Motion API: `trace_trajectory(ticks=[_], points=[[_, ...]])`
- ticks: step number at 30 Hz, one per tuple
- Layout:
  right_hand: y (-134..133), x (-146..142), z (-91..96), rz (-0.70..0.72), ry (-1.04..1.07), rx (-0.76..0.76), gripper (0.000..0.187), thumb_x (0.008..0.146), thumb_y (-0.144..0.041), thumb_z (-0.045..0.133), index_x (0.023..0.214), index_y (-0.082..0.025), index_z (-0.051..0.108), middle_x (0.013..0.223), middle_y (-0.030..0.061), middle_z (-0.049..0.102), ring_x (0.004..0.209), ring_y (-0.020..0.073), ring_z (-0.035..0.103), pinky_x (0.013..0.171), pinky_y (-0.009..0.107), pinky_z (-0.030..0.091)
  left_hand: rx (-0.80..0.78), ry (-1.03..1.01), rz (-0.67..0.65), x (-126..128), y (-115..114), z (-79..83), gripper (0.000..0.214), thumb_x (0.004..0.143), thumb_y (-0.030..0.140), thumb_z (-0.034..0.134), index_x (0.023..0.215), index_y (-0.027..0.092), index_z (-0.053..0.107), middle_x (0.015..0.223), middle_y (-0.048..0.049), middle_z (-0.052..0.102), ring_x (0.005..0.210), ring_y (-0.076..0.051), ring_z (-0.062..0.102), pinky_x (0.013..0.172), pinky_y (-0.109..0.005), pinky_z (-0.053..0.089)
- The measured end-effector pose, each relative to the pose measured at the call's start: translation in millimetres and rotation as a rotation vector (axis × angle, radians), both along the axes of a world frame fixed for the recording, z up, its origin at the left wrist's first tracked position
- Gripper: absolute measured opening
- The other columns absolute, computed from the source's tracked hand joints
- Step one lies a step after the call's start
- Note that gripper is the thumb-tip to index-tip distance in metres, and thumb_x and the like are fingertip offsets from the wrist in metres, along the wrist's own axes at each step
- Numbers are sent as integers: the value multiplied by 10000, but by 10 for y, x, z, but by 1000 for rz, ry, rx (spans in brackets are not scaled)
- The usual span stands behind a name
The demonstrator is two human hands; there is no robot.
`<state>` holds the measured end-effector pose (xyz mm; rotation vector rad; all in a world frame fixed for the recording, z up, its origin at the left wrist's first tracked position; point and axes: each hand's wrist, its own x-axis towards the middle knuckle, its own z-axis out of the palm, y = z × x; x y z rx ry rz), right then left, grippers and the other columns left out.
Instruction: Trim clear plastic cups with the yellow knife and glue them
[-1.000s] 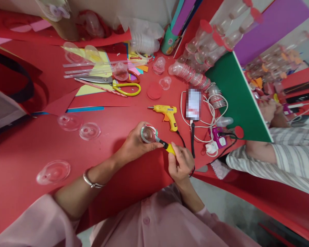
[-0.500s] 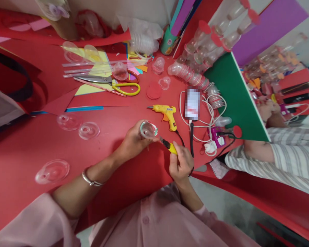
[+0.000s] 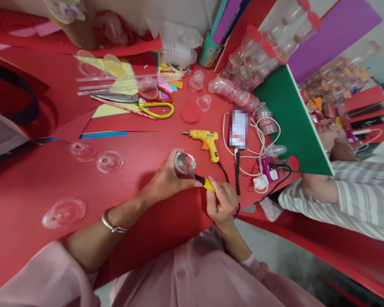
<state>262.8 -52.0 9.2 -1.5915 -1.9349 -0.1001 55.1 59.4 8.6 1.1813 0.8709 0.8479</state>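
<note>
My left hand (image 3: 165, 178) is wrapped round a small clear plastic cup (image 3: 183, 164) with a white, green and red rim. The cup's mouth faces up towards me. In my right hand (image 3: 223, 200) is a utility knife (image 3: 208, 184) with a yellow handle and a black front part. Its blade end reaches the near right side of the cup's rim; how far it goes inside I cannot tell. The left thumb lies against the knife's front part. Just beyond the hands, a yellow glue gun (image 3: 207, 137) lies on the red table (image 3: 141, 157).
Scissors (image 3: 156, 110) lie at the back on yellow paper. Clear dome lids (image 3: 110, 162) sit to the left. A phone (image 3: 238, 128) with tangled white cable and a purple power adapter (image 3: 269, 169) are to the right. Behind the green board (image 3: 294, 123) is another person's striped sleeve (image 3: 365, 187).
The knife has moved left, and its blade end now meets the cup's rim. The left thumb has stretched out along the knife. My right hand has shifted slightly left.
</note>
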Motion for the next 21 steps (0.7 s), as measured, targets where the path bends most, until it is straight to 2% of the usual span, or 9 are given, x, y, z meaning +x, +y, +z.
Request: trace_trajectory(ticks=[9,13,21], points=[[13,-13,7,-12,-2,6,447,997,-177,611,1442,-196,649,1083,123,791,939,239,729,832,368,576,-3,-7,30,27,3,58,680,694,406,975,1170,219,526,1091,-39,673,862,-169,665,793,-321,550],[16,-23,14,-28,-27,3,448,1008,-189,600,1453,-211,643,1085,117,786,929,232,723,828,363,567,-3,0,35,22,2,41,628,718,416,960,1132,219,531,1012,-14,656,817,-153,633,756,-300,524],[25,-25,16,-30,-28,-10,485,1019,-196,583,1500,-247,616,1065,104,776,924,234,713,825,371,568,-22,0,56,31,34,62,638,659,427,992,1063,207,550,875,22,639,725,-129,577,681,-270,474]])
